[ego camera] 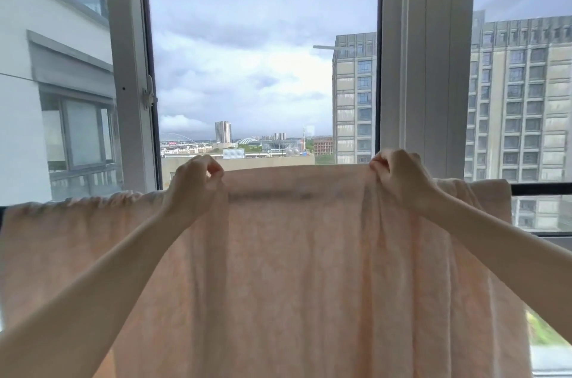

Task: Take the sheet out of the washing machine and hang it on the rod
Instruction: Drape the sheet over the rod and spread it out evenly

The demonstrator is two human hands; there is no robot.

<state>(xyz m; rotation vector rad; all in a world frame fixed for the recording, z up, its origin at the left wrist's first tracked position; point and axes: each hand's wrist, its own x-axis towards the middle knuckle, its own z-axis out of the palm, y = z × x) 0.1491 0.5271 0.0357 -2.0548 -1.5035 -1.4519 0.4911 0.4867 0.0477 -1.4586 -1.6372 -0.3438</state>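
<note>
Where it drapes over the dark rod [540, 189] before the open window [263, 74], the pale peach sheet [294, 269] hangs down. Left hand [193, 182] and right hand [399, 179] each pinch its top edge, lifted slightly above the rod.

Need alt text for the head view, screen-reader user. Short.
Both hands pinch the top edge of a pale pink sheet and hold it up, left hand and right hand apart. The sheet's ends drape over a dark rod across an open window, with tall buildings and cloudy sky beyond.
</note>
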